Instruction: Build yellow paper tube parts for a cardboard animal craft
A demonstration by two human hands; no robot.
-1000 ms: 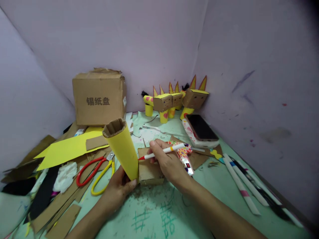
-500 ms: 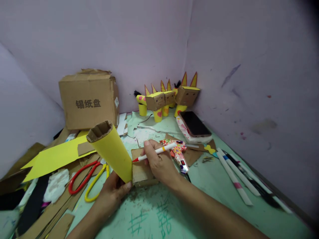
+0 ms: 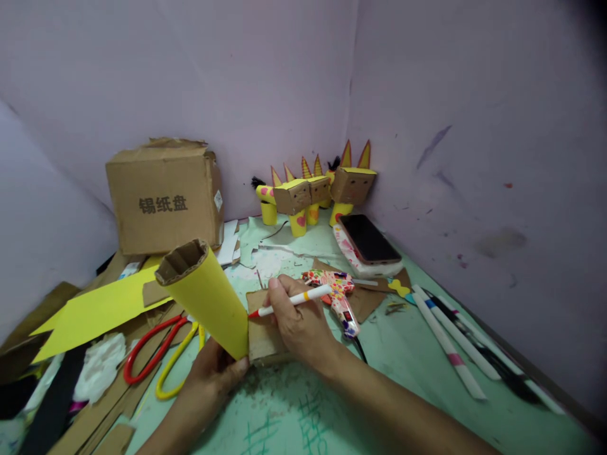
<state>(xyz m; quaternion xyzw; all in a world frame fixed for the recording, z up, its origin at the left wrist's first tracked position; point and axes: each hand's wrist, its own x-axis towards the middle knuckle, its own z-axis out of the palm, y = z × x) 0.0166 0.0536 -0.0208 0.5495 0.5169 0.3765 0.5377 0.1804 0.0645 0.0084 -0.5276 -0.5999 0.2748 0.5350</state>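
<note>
My left hand is closed around the lower end of a yellow cardboard tube, which leans up and to the left with its open corrugated end on top. Between the fingers of my right hand is a white marker with a red tip. That tip meets the seam where the tube stands against a brown cardboard piece. My right hand rests over this piece and hides part of it. Whether a mark is there, I cannot make out.
Scissors, yellow paper and cardboard strips lie left, before a cardboard box. A patterned glue gun, a phone and several markers lie right. Cardboard animal figures stand at the back.
The view has shifted slightly, so everything sits a little left and lower. Both hands keep their hold, with the marker tip still at the tube's edge.
</note>
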